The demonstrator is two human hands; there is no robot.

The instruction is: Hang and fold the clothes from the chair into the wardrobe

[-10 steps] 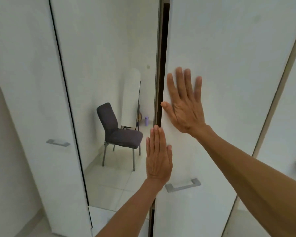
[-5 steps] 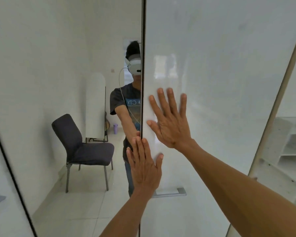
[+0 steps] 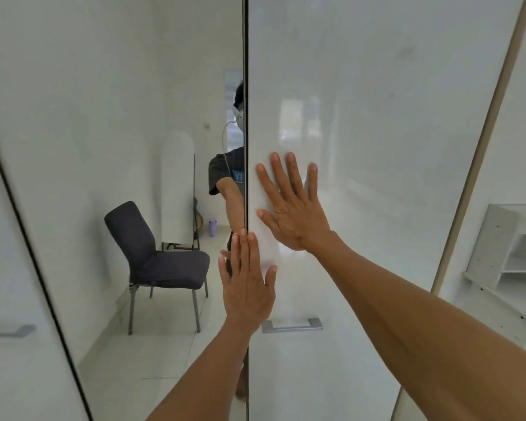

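**Palms flat on wardrobe (image 3: 407, 71)**

Right hand (image 3: 292, 208) lies flat on the glossy white door (image 3: 377, 162), fingers straight & spread apart, thumb near the door's left edge. Left hand (image 3: 248, 284), lower, lies flat across the seam btwn that door and the mirror door (image 3: 119, 117). Its fingers are straight & close together, thumb out to the right on the white panel. Metal handle (image 3: 291, 325) sits just below-right of the left hand. Chair (image 3: 155, 253), dark fabric w/ metal legs, shows only as a refl. in the mirror, next to a wall. White shelf unit (image 3: 516, 253) at far right.
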